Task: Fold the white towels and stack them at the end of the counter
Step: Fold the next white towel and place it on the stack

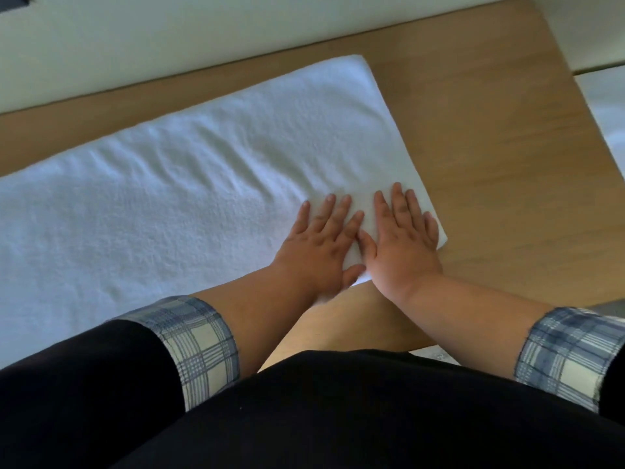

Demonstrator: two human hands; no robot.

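A large white towel (176, 184) lies spread in a long band across the wooden counter (490, 137), running off the left edge of the view. Both my hands lie flat on its near right corner, side by side, fingers straight and pointing away from me. My left hand (321, 245) presses the towel just inside the corner. My right hand (399, 242) presses beside it, close to the towel's right edge. Soft wrinkles run across the towel's middle.
Bare counter wood shows to the right of the towel up to the counter's right end (575, 113). A pale wall (169, 35) runs along the counter's far side. My dark top and plaid cuffs fill the bottom of the view.
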